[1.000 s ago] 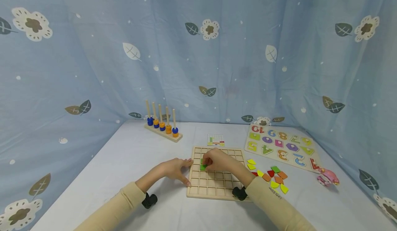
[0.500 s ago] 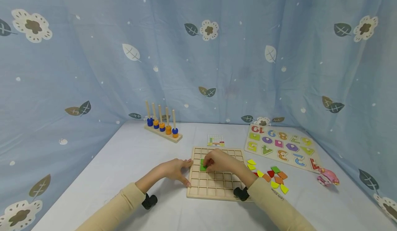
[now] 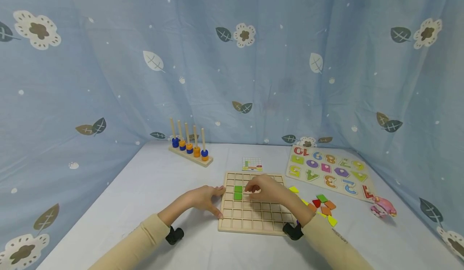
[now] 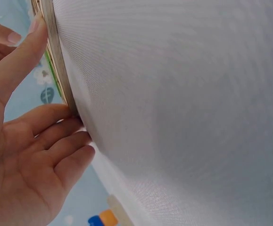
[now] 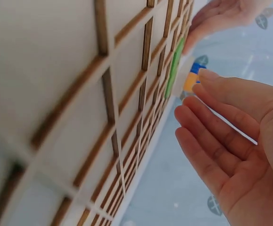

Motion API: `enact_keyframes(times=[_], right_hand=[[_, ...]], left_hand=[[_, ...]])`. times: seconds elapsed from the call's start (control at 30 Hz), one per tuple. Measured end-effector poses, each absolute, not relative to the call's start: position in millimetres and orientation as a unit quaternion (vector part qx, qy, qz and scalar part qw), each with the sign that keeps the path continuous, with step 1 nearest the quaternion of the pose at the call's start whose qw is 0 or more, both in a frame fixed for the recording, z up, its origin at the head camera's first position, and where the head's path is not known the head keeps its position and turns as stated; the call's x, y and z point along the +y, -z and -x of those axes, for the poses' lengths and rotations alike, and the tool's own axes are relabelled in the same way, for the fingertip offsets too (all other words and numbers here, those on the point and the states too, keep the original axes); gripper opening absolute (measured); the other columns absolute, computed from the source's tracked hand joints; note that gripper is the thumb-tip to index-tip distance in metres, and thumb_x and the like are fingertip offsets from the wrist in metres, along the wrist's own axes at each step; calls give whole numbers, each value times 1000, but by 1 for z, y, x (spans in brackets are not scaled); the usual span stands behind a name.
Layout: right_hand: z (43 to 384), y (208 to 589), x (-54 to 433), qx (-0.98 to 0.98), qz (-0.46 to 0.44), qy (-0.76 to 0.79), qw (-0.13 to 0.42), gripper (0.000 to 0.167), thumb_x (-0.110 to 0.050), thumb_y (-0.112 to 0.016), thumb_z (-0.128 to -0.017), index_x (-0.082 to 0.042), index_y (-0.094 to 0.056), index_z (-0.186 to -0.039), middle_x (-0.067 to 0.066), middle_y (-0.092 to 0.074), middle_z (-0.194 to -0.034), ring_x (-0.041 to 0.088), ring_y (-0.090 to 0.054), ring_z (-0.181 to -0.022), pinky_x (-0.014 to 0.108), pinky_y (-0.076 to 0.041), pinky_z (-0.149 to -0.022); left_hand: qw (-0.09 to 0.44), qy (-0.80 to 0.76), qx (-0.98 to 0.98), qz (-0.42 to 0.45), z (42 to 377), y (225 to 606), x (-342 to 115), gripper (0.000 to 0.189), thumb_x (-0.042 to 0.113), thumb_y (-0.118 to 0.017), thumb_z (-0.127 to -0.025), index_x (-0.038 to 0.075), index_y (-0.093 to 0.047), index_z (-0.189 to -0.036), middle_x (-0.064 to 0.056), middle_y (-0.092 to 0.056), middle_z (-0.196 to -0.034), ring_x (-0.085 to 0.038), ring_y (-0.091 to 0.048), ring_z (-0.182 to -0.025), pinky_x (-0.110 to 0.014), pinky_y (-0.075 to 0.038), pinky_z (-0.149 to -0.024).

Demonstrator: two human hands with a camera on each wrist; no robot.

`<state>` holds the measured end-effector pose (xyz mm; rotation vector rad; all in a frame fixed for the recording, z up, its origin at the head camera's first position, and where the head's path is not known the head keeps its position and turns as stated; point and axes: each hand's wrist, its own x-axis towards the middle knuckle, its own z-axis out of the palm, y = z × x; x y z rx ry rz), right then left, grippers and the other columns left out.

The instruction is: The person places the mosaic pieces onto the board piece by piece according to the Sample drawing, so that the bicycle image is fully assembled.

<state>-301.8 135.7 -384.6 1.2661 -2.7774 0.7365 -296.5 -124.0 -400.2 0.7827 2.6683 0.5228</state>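
A wooden grid board [image 3: 246, 231] lies on the table before me. Two green square tiles [image 3: 238, 192] fill neighbouring cells, one behind the other, near its left side. My left hand [image 3: 203, 197] steadies the board's left edge, thumb and fingers spread along it; the left wrist view shows the fingertips against the wooden rim [image 4: 61, 56]. Over the board, just right of the green tiles, is my right hand [image 3: 269, 190]. Its fingers are loosely bent with nothing between them, and in the right wrist view the palm [image 5: 249, 183] shows bare.
Loose yellow, red, orange and green tiles [image 3: 326, 211] lie right of the board, partly behind my right forearm. A small pattern card [image 3: 252, 164] sits behind it. Farther out are a peg stand with rings [image 3: 191, 156], a number puzzle [image 3: 328, 171] and a pink toy [image 3: 384, 206].
My right hand has let go of the front green tile and drawn back to the right, uncovering both green tiles. My left hand has stayed at the board's edge.
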Motion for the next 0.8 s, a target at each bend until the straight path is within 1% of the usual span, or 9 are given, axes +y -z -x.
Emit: enact_keyframes(times=[0.1,0.33,0.5,0.6,0.73,0.8], right_hand=[[297,382,148,-885,-395,-248,5,16,-4,-71,-86,0,-71,-101,9,-70,-95,23,-65,-86,34,-56,-75],[291,380,184,-894,-370,-252,19,19,-7,-73,-86,-2,-71,-103,9,-69,-97,17,-64,-85,36,-56,-77],[285,380,210,-903,-346,-255,25,20,-10,-73,-86,-3,-70,-104,8,-69,-99,19,-65,-87,38,-56,-78],[283,380,225,-910,-331,-248,29,20,-11,-73,-86,-4,-70,-104,7,-69,-98,18,-65,-87,39,-56,-79],[279,379,242,-921,-306,-239,38,20,-9,-74,-84,-5,-71,-103,5,-70,-97,17,-65,-86,41,-56,-79],[276,378,250,-927,-288,-237,42,19,-7,-74,-83,-5,-71,-103,4,-70,-96,19,-65,-86,42,-56,-79]], left_hand=[[156,-181,931,-275,297,400,-124,90,38,-84,-71,4,-44,-144,-11,-36,-151,-31,-33,-139,-45,-28,-112],[155,-180,931,-279,297,401,-123,90,39,-84,-71,4,-43,-144,-11,-36,-151,-30,-34,-139,-44,-28,-112],[156,-181,930,-279,298,402,-123,91,39,-84,-71,4,-43,-144,-11,-36,-151,-30,-34,-139,-44,-28,-112],[159,-180,930,-279,299,402,-123,91,40,-84,-71,4,-43,-144,-11,-36,-152,-29,-33,-139,-44,-28,-113],[160,-176,931,-279,300,402,-123,92,41,-83,-71,5,-42,-145,-10,-36,-152,-28,-33,-139,-43,-28,-113],[159,-175,931,-279,300,402,-123,92,41,-83,-71,5,-42,-145,-10,-36,-152,-27,-33,-139,-42,-28,-113]])
